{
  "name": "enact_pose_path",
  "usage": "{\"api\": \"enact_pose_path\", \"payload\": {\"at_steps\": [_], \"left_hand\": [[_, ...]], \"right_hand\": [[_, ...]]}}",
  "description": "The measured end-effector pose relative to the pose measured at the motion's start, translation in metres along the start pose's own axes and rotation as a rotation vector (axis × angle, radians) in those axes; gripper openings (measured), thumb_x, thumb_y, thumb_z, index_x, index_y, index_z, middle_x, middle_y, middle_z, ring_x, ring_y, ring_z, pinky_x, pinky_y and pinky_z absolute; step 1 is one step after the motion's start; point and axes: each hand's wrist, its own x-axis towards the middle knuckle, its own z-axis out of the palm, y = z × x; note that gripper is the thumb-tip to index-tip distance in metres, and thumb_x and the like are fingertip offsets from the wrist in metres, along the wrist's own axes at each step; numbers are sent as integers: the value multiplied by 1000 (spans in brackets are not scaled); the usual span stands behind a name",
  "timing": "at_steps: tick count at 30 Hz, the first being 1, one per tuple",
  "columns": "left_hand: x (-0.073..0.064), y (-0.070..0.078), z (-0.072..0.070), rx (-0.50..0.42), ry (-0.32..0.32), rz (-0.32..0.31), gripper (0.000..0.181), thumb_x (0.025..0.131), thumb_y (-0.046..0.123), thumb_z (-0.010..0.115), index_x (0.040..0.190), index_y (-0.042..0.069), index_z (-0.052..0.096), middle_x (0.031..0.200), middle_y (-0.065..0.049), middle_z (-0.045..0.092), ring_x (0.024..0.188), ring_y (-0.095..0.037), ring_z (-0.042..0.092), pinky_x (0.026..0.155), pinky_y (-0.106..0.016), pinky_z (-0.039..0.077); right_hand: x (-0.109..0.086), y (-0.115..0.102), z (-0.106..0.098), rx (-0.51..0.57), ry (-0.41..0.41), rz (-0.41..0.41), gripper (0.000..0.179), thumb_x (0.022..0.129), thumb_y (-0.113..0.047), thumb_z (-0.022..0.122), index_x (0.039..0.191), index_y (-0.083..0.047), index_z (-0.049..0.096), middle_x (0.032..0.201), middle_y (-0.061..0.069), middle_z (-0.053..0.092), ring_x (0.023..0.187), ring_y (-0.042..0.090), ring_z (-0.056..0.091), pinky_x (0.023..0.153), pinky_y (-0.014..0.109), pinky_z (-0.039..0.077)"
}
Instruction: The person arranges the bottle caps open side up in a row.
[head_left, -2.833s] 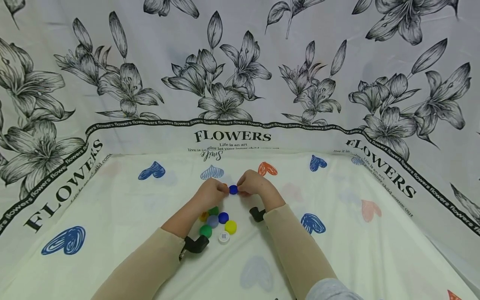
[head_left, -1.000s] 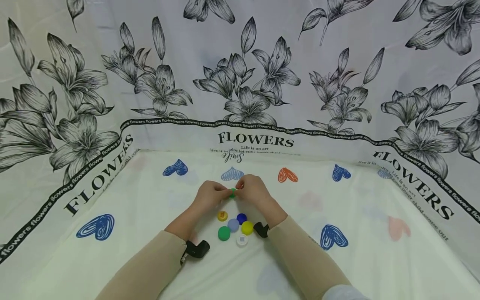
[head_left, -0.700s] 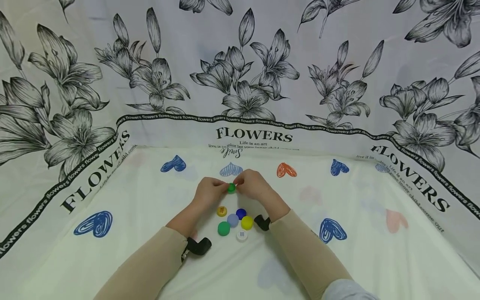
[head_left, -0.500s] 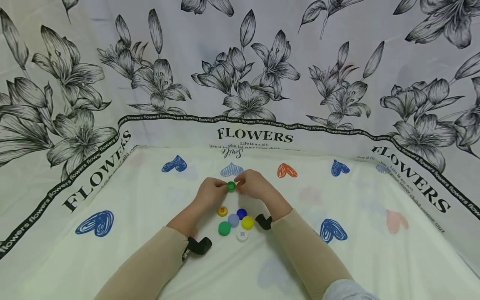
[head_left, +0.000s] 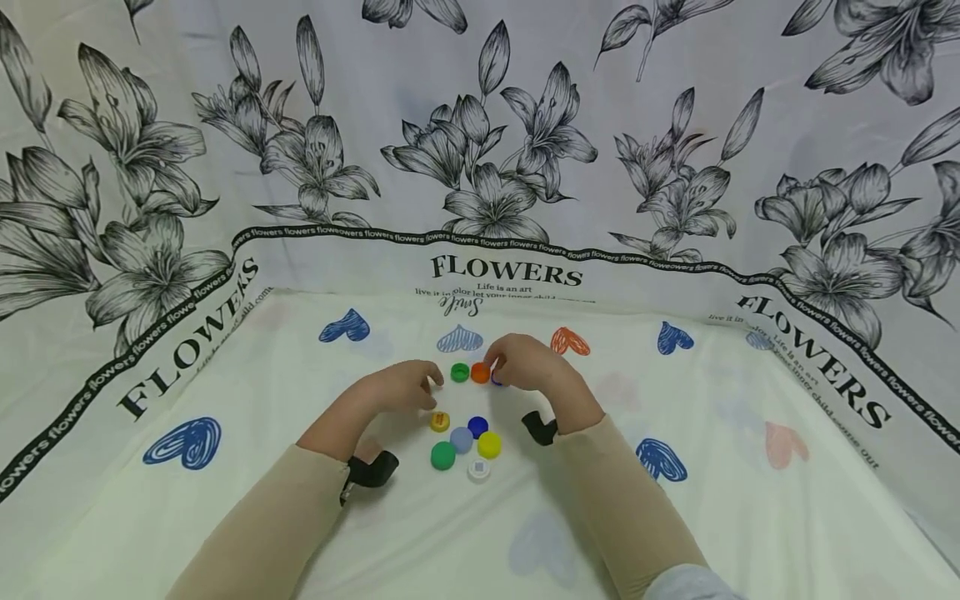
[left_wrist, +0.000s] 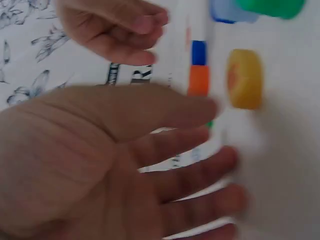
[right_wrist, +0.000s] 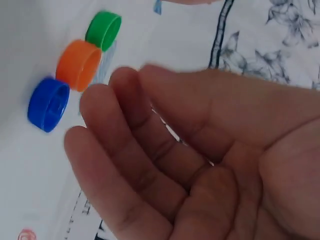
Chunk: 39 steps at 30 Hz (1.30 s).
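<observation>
Three bottle caps lie in a row, hollow side showing: a green cap [head_left: 460, 372], an orange cap [head_left: 480, 372] and a blue cap [right_wrist: 48, 105]. In the head view my right hand [head_left: 528, 364] partly covers the blue one. That hand holds nothing; its fingers bend loosely beside the row in the right wrist view. To the left of the green cap is my left hand [head_left: 397, 387], apart from it, with its fingers spread and nothing in them. Nearest below it sits a yellow-orange cap [head_left: 439, 422] with a mark on top.
Closer to me lies a loose cluster: a dark blue cap [head_left: 477, 427], a light blue cap [head_left: 461, 440], a yellow cap [head_left: 489, 444], a larger green cap [head_left: 443, 455] and a white cap [head_left: 478, 471]. A heart-printed cloth [head_left: 420, 533] covers the table; a flowered curtain [head_left: 360, 100] hangs behind.
Both hands held the blue cap, then turned over the small green cap. Now they have let go of it beside the orange one, and the left hand has drawn back leftward.
</observation>
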Motion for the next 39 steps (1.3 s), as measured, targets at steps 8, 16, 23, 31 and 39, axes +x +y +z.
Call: {"api": "enact_pose_path", "payload": {"at_steps": [8, 16, 23, 31, 39], "left_hand": [[-13, 7, 2, 224, -98, 48, 24, 86, 13, 79, 106, 13, 66, 97, -2, 64, 92, -23, 58, 92, -47, 49], [-11, 5, 3, 166, -74, 123, 15, 86, 13, 80, 96, 8, 71, 88, -1, 66, 85, -21, 59, 90, -42, 51], [-1, -3, -5, 12, -20, 159, 12, 94, 13, 72, 98, 5, 80, 82, -1, 71, 73, -17, 60, 69, -30, 50], [10, -13, -1, -215, 178, 6, 17, 97, 13, 70, 95, 0, 81, 75, -5, 72, 59, -14, 51, 57, -22, 43], [13, -13, -1, -328, 230, -32, 22, 99, 6, 62, 113, -7, 74, 90, -10, 74, 72, -16, 58, 63, -23, 48]], "right_hand": [[3, -31, 46, -114, -149, -144, 14, 93, -20, 76, 103, -11, 74, 88, -2, 65, 78, 15, 60, 71, 27, 51], [6, -35, 57, -59, -126, -160, 10, 89, -13, 81, 95, -6, 77, 83, -1, 68, 72, 12, 61, 69, 24, 52], [9, -29, 49, 5, -102, -104, 17, 98, -11, 69, 111, -3, 77, 87, 3, 70, 74, 14, 63, 70, 25, 52], [15, -27, 49, 196, -5, 29, 27, 97, -8, 70, 122, -1, 64, 92, 5, 68, 82, 18, 64, 78, 31, 53], [16, -27, 47, 322, -28, 13, 27, 96, 1, 67, 122, -3, 58, 112, 11, 70, 100, 25, 66, 92, 39, 54]]}}
